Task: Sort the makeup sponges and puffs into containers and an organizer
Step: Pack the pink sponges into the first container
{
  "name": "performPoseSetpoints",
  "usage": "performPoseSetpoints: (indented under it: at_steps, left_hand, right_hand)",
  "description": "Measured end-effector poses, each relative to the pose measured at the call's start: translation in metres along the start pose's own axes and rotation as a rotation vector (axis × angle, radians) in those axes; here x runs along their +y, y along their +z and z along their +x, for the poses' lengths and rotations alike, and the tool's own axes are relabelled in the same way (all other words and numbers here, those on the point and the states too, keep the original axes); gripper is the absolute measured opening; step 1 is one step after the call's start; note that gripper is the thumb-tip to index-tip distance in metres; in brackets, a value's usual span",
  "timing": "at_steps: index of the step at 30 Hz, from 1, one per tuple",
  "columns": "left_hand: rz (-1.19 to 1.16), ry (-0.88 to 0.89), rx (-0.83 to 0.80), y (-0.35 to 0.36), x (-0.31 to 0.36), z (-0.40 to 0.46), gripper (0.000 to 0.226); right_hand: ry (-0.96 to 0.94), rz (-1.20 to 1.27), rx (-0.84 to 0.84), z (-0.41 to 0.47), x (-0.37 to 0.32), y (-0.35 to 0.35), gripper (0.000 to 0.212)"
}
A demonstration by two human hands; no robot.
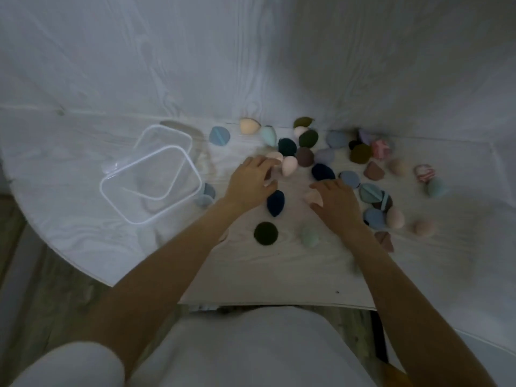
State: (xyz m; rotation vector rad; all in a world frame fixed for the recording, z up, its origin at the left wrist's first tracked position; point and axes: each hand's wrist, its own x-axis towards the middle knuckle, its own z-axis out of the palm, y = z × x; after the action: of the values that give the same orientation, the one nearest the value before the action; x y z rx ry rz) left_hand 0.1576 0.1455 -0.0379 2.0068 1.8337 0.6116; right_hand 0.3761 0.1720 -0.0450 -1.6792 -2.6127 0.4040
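Reaching over a pale wood-grain table (279, 269), both bare hands work among a loose scatter of small coloured makeup sponges and puffs. The left hand (252, 181) lies palm down with its grip curled over a pale pink egg-shaped sponge (275, 157); whether the fingers actually pinch it cannot be told. A second pale pink egg-shaped sponge (289, 165) lies just beside those fingers on the right. The right hand (336, 202) is also palm down, its grip loosely spread, with a light pink sponge (314, 198) partly tucked under the thumb side; contact is unclear.

Between the two wrists sits a dark navy teardrop sponge (275, 202), and nearer lie a round dark olive puff (265, 233) and a pale mint sponge (310, 236). Farther right the scatter spreads out: a navy sponge (323, 171), a blue round puff (374, 217), a marbled pink-and-white sponge (423, 172) and a teal teardrop sponge (436, 187). At the far edge rest a peach egg-shaped sponge (248, 125) and a blue round puff with a strap (219, 136).

To the left stand two clear rectangular plastic containers (152, 184), one overlapping the other, with nothing seen inside either.
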Motion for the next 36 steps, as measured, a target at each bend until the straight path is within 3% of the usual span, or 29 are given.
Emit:
performPoseSetpoints:
  at_steps: [4, 7, 10, 14, 18, 22, 25, 29, 36]
  left_hand:
    - [0.284, 0.017, -0.028, 0.037, 0.011, 0.053, 0.044]
    - [0.524, 0.015, -0.249, 0.053, 0.017, 0.075, 0.047]
    - [0.574, 0.105, -0.174, 0.061, 0.017, 0.08, 0.031]
    - [0.122, 0.18, 0.033, 0.044, 0.028, 0.063, 0.043]
    - [-0.334, -0.098, 0.146, 0.003, 0.036, 0.006, 0.049]
    - [-0.437, -0.31, 0.238, -0.035, 0.002, -0.076, 0.039]
    - [-0.261, -0.379, 0.242, -0.053, -0.028, -0.134, 0.036]
    - [0.083, -0.408, 0.008, -0.061, -0.063, -0.165, 0.037]
    - [0.312, -0.362, -0.149, -0.062, -0.087, -0.176, 0.039]
  right_hand:
    - [-0.078, -0.096, -0.111, 0.011, 0.022, 0.014, 0.045]
    - [-0.112, -0.059, -0.025, 0.015, 0.031, 0.026, 0.031]
    - [-0.075, 0.092, 0.079, 0.015, 0.034, 0.022, 0.025]
    - [0.02, 0.378, 0.166, 0.005, 0.025, 0.005, 0.031]
    - [0.054, 0.489, 0.178, -0.006, 0.007, -0.003, 0.031]
    - [-0.086, 0.533, 0.118, -0.009, -0.036, -0.005, 0.033]
    - [-0.241, 0.554, 0.072, -0.013, -0.077, 0.004, 0.038]
    - [-0.355, 0.596, 0.019, -0.017, -0.121, 0.019, 0.028]
    - [-0.394, 0.571, 0.051, -0.022, -0.154, 0.034, 0.03]
